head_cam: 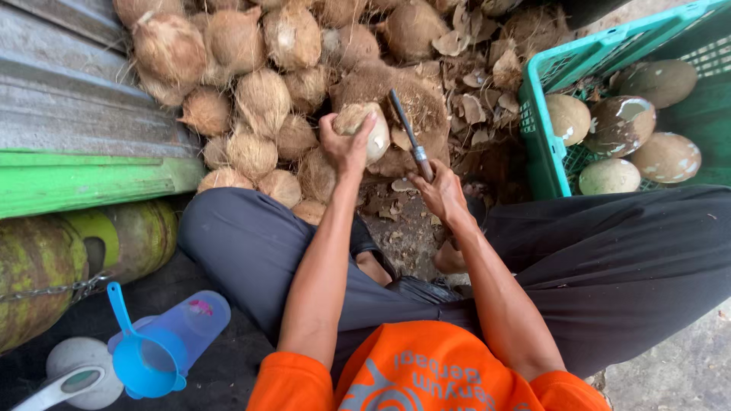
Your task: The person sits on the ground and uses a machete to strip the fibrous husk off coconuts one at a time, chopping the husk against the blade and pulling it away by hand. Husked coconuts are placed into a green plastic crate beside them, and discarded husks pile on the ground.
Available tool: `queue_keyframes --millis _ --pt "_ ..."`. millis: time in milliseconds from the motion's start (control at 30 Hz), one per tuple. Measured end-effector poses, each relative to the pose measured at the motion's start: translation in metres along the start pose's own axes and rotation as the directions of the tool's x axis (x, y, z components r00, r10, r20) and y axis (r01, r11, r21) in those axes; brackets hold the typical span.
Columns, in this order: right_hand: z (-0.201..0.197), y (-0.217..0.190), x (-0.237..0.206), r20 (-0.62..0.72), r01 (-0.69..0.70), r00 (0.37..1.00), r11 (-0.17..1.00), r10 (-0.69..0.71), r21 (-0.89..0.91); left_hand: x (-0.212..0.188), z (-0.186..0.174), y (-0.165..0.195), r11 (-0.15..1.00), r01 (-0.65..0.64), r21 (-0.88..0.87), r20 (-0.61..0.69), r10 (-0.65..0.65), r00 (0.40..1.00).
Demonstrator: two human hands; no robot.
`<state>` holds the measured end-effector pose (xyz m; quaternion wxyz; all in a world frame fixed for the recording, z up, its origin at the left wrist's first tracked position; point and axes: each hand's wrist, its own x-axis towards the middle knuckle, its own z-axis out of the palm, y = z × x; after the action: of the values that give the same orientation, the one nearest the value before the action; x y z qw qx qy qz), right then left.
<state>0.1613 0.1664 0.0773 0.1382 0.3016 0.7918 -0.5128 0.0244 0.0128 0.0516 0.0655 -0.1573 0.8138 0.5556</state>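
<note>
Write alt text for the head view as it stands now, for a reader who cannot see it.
Seen from above, a seated person's left hand grips a partly husked coconut while the right hand holds a knife beside it. A pile of brown coconuts lies ahead; a green crate at right holds peeled coconuts.

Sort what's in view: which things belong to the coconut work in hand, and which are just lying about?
In use:
- left hand gripping a partly peeled coconut
- right hand holding a knife
- pile of husked coconuts
- green crate of peeled coconuts

Lying about:
- blue funnel
- clear jug
- gas cylinder
</note>
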Motion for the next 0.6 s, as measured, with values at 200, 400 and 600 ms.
queue_keyframes --millis 200,400,600 --pt "-0.042 -0.008 0.0 -0.326 0.133 0.938 0.99 -0.115 0.035 0.015 -0.015 -0.004 0.992 -0.008 -0.126 0.314 0.048 0.948" --pt "-0.023 -0.025 -0.017 -0.098 0.016 0.995 0.997 -0.009 0.071 0.016 0.004 0.012 0.991 0.089 0.099 -0.001 -0.09 0.996" --pt "-0.017 -0.041 -0.033 0.048 0.011 0.999 0.968 -0.024 0.249 0.036 0.015 -0.006 0.972 0.129 0.195 0.051 -0.142 0.989"
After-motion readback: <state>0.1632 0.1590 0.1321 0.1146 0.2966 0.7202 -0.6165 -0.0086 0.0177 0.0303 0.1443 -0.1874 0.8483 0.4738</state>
